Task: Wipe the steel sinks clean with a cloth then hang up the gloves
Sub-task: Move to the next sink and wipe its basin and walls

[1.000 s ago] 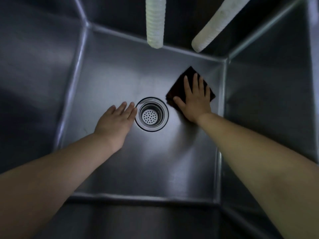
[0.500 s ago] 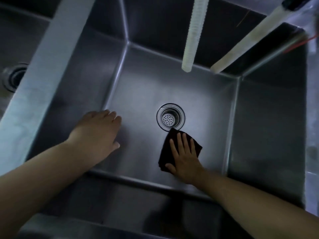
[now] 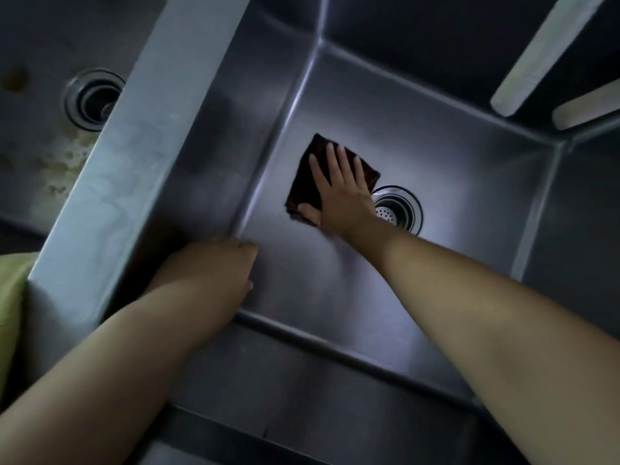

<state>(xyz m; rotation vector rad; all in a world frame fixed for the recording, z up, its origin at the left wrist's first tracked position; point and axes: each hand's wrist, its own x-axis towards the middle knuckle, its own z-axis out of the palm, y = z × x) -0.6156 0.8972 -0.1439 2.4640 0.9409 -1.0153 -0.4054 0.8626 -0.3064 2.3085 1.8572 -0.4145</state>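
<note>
Fingers (image 3: 339, 162) of the right hand (image 3: 342, 199) are lying straight and spread, flat on the dark cloth (image 3: 302, 186) and pressing it against the floor of the steel sink (image 3: 335, 280); the thumb is showing at the cloth's near edge. That cloth is sitting on the basin floor just left of the drain strainer (image 3: 399, 209), its right corner close to the strainer's rim, and the wrist is crossing over part of that rim. The left hand (image 3: 214, 266) is resting at the near left corner of the same basin, where the floor meets the wall — its fingers are looking loosely bent and gripping nothing, though blur is making the finer detail hard to read.

Step in hand, as I am judging it: the wiping of this basin's floor, with the left hand acting as a brace. The next move is calling for steady downward pressure and a flat palm so the cloth is not bunching, with passes into the corner seams and round the strainer.

Beyond the steel divider (image 3: 134, 146) a second basin (image 3: 40, 45) is showing, with its own drain (image 3: 94, 99) and yellowish staining on its floor — that one is evidently awaiting the cloth. Two pale hoses (image 3: 536, 55) are hanging over the far right corner. Something yellow-green (image 3: 10, 297) is lying at the left edge of view; I cannot tell whether it is a glove
</note>
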